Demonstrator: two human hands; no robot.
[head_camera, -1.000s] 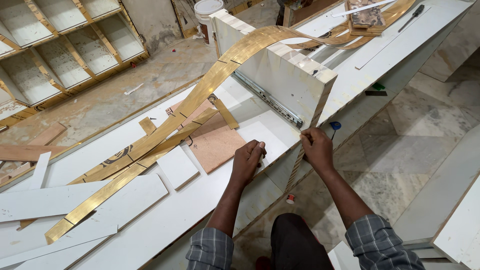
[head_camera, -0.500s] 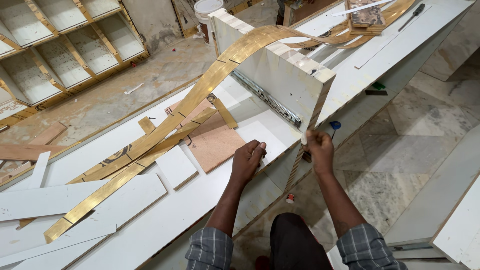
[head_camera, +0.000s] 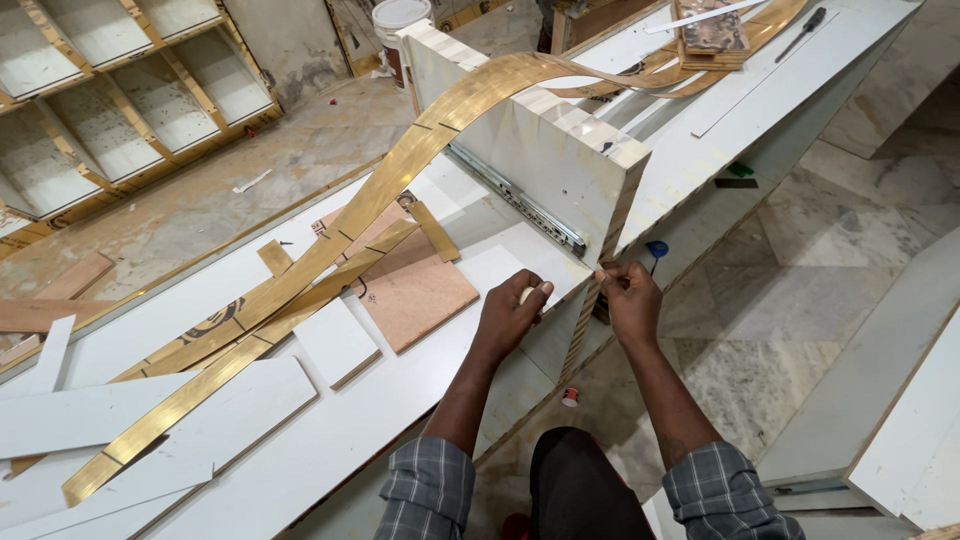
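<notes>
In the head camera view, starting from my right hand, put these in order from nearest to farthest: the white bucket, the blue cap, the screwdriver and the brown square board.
From the right hand:
1. Blue cap, just above the hand, at the table edge.
2. Brown square board, to the left, past the left hand.
3. White bucket, far up left, on the floor.
4. Screwdriver, far up right, on the white tabletop.
</notes>
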